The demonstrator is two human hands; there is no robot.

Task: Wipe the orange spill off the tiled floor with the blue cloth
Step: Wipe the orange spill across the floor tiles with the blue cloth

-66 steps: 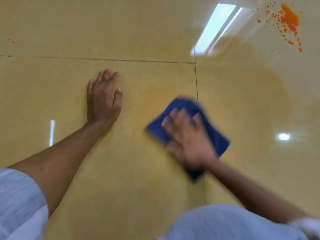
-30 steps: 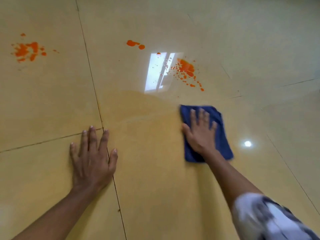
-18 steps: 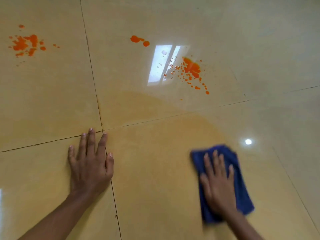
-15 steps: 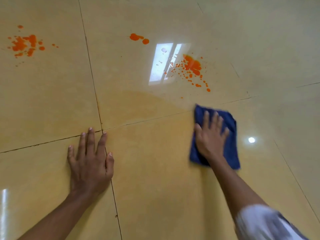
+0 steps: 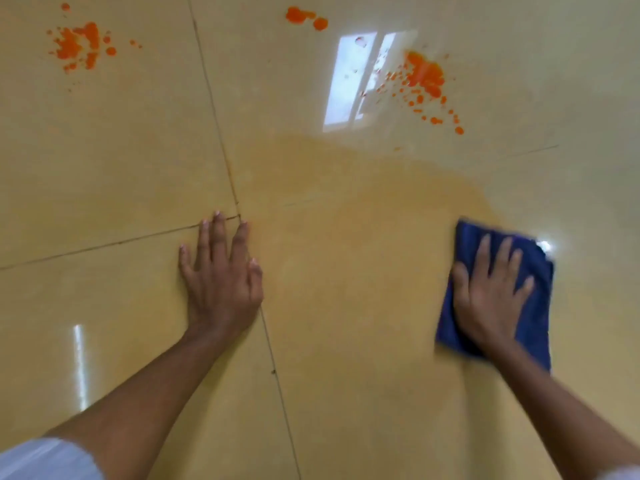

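Right hand (image 5: 491, 292) pressed flat on the folded blue cloth (image 5: 533, 306) at about 4 o'clock, fingers spread, palming it down rather than clutching it. Left hand (image 5: 221, 282) splayed flat and empty on the tiled floor (image 5: 346, 341) near the grout cross, just bracing. Orange spill (image 5: 424, 76) sitting well clear of the cloth up at 1 o'clock, with 2 more patches: a splatter (image 5: 78, 45) at 11 o'clock and a pair of blobs (image 5: 306, 18) at 12. So probably nowhere near done. Biggest risk from here: pushing straight into the thick blot and smearing it wider, since 1 small cloth likely soaks up fast against 3 patches. Also easy to drag orange into the grout line (image 5: 214, 109), where it would likely stain. Slick glossy tile plus body weight on that bracing palm = possible slip. Hard to read: window glare (image 5: 356, 77) covering some droplets right beside the main blot, cloth edges motion-blurred, underside of the cloth hidden so no telling how dirty it is. Top blobs close to the frame edge, maybe more beyond.
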